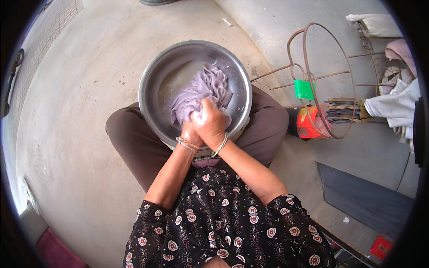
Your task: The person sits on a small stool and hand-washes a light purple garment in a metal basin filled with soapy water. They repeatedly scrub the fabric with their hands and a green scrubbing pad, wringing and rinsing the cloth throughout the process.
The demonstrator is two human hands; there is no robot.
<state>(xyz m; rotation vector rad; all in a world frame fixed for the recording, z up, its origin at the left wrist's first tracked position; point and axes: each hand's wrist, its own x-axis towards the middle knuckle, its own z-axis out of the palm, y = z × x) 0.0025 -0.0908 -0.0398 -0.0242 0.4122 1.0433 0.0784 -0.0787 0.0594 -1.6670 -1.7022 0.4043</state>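
Observation:
A wide stainless-steel basin (pixel 146 92) stands between my knees, with some cloudy water in its bottom. Wet lilac cloth (pixel 201 87) lies bunched inside it, spread from the middle to the right side. My right hand (pixel 211 121) is clenched on the near part of this cloth, with white suds on its skin. Close against it, my left hand (pixel 190 130) is mostly hidden behind the right hand and the cloth folds. The left fingers are out of sight, pressed into the cloth. Both wrists cross the basin's near rim.
To the right, a rusty metal washstand (pixel 305 50) carries a green plastic piece (pixel 304 89). Below that sits a red-wrapped container (pixel 306 122). White cloths (pixel 393 104) hang at the far right. A small white scrap (pixel 227 22) lies on the concrete floor (pixel 83 110).

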